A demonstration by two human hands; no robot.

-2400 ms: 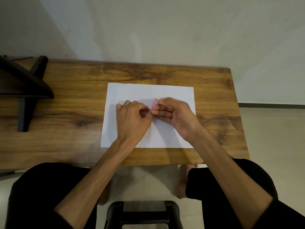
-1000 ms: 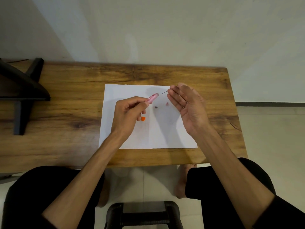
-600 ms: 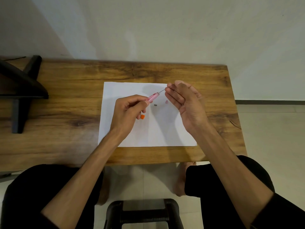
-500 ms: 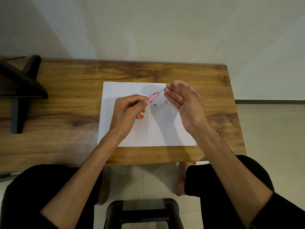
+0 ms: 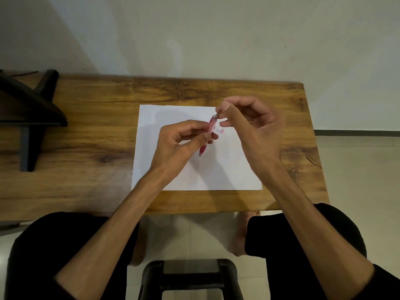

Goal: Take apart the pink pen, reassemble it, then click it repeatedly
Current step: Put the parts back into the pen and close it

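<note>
Pinching pink pen top now, right hand

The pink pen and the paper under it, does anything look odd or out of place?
One small pink piece lies loose on the white paper, apart from the pink pen held by the left hand while the right hand pinches its upper end. Nothing looks damaged.

We see soft, dim light. A big dark shadow lies on the wall at the top left. The hands cast faint grey shadows on the paper. The table edges bend. The fingers look blurry.
</note>
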